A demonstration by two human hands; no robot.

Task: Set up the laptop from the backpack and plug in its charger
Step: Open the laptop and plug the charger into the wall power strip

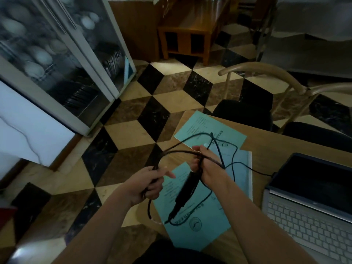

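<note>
The silver laptop stands open on the wooden table at the right, its screen dark. A thin black cable runs from its left side toward my hands. My right hand grips loops of the black charger cable above the table's left corner. The black power brick hangs just below that hand, over green papers. My left hand holds a thicker stretch of the same cable a little to the left, past the table's edge. The backpack is not visible.
Several green paper sheets lie on the table under the cable. Two chairs with curved wooden backs and dark seats stand behind the table. A glass-door cabinet of dishes stands at the left on the chequered floor. A wooden stool stands at the back.
</note>
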